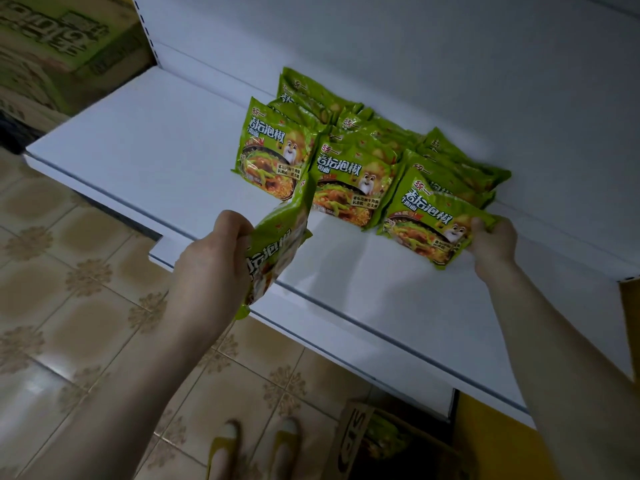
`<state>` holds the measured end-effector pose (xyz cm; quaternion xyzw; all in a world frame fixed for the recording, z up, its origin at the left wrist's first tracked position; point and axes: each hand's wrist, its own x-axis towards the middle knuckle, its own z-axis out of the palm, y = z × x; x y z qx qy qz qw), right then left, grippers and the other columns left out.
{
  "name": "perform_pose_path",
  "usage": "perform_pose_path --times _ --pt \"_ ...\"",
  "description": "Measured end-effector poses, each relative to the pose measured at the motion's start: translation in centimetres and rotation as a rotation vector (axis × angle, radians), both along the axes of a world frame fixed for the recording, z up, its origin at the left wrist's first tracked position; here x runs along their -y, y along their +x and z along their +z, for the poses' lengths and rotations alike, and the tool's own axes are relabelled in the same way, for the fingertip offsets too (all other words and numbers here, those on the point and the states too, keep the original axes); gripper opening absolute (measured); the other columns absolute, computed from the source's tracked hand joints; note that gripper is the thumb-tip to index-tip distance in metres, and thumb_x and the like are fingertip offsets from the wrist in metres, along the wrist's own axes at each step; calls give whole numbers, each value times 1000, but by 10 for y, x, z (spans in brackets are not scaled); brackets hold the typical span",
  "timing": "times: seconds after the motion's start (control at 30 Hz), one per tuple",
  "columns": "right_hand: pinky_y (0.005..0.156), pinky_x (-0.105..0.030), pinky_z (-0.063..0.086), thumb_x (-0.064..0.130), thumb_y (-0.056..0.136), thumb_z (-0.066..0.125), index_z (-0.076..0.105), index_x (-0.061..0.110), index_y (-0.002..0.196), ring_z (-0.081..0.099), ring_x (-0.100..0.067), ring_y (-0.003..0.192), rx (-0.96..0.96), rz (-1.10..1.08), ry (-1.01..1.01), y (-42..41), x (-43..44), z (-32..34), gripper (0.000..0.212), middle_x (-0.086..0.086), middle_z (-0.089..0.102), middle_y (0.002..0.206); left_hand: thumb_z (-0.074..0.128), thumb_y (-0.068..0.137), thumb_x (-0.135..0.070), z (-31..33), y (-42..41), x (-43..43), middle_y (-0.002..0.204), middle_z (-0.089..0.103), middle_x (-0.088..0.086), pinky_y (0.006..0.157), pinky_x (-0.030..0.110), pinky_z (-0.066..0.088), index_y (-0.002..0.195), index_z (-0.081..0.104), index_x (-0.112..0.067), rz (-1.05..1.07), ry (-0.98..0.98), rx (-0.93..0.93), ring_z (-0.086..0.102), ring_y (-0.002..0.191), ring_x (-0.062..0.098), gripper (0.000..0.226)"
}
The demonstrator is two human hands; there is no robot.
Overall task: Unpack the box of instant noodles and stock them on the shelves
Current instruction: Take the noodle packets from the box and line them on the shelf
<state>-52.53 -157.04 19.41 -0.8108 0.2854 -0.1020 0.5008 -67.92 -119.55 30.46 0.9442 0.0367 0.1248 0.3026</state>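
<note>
Left hand: the left hand [214, 258] is out over the front lip of the shelf, fingers curled round the near edge of a green plastic noodle packet [277, 244], gripping it firmly.
Held packet: it is turned edge-on and tilted, its top corner reaching up toward the gap between the left and middle rows. I cannot tell whether it touches them.
Right hand: the right hand [491, 244] reaches in at the right, thumb and fingers pinched on the right edge of the front right packet [429, 223].
Front right packet: it stands on the shelf with its printed face toward me, leaning back on the packets behind it.
Shelf: a flat white metal shelf board [138, 161] with a white back panel; its left half is bare.
Stocked rows: three rows of the same green packets run back toward the panel. The left row front packet [273, 150] and the middle row front packet [349, 181] stand side by side, faces forward.
Noodle box: an open brown cardboard box [349, 441] sits on the floor under the shelf, with green wrappers [384, 438] showing inside.
Floor: glossy beige patterned tiles [69, 271]; the toes of two yellow-green shoes [225, 441] stand just left of the box.
Background: stacked green-printed cartons [62, 39] stand beyond the shelf's left end, and a yellow panel [485, 445] shows below the shelf at the right.
</note>
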Motion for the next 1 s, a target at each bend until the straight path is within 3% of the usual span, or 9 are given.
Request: perform_pose_path --times 0.1,0.23,0.43,0.6,0.7,0.73,0.83,0.93,1.0 --pt "90 -52 51 19 92 52 55 -5 110 60 -37 104 4 -11 41 5 -20 11 30 -25 60 113 41 95 -7 -2 2 3 72 53 9 48 35 40 99 49 -6 23 -21 -19 49 56 32 10" --pt "89 -54 51 19 91 54 55 -5 107 60 -37 104 13 -46 47 14 -21 5 30 -26 60 113 40 95 -7 0 4 7 73 57 13 48 40 44 100 50 -4 26 -4 -1 51 56 33 11" --pt "89 -49 52 22 88 56 58 -3 110 62 -33 101 -26 -47 96 19 -14 3 33 -21 62 112 41 95 -5 -1 5 11 72 51 5 45 26 36 100 51 -2 20 8 -9 50 55 30 11" --pt "73 -33 45 23 83 62 57 -3 106 57 -25 80 -32 -85 17 10 -19 15 35 -14 57 96 41 94 -5 0 6 11 64 47 3 43 20 30 97 52 -2 -28 43 -7 42 45 25 12" --pt "90 -35 44 20 86 61 47 -3 123 55 -27 106 50 -132 -196 -11 -38 36 46 -18 56 116 42 91 -9 4 6 11 55 47 4 42 14 22 93 54 -3 -87 93 -8 29 38 15 13" --pt "92 -35 42 17 86 59 49 -5 120 54 -24 103 120 -128 -236 -19 -49 44 41 -16 55 112 43 91 -8 4 7 12 53 48 5 42 13 20 92 54 -3 -99 110 1 27 37 13 12" --pt "83 -33 46 15 83 60 62 0 99 54 -15 82 247 61 -63 -42 -90 63 22 -7 58 93 38 92 -13 2 11 12 60 55 11 40 26 30 97 52 -6 -141 107 -40 42 43 27 17" --pt "88 -31 49 14 87 63 59 18 105 60 -10 93 127 452 273 -66 -134 84 19 1 63 100 33 93 -14 2 15 10 72 62 18 49 43 47 103 49 -8 -226 74 -7 55 58 36 20" --pt "89 -21 49 16 87 61 56 24 109 59 -3 101 25 706 352 -75 -150 96 24 7 63 108 28 89 -22 8 17 7 75 63 16 50 38 44 102 50 -8 -285 35 30 55 61 35 29"
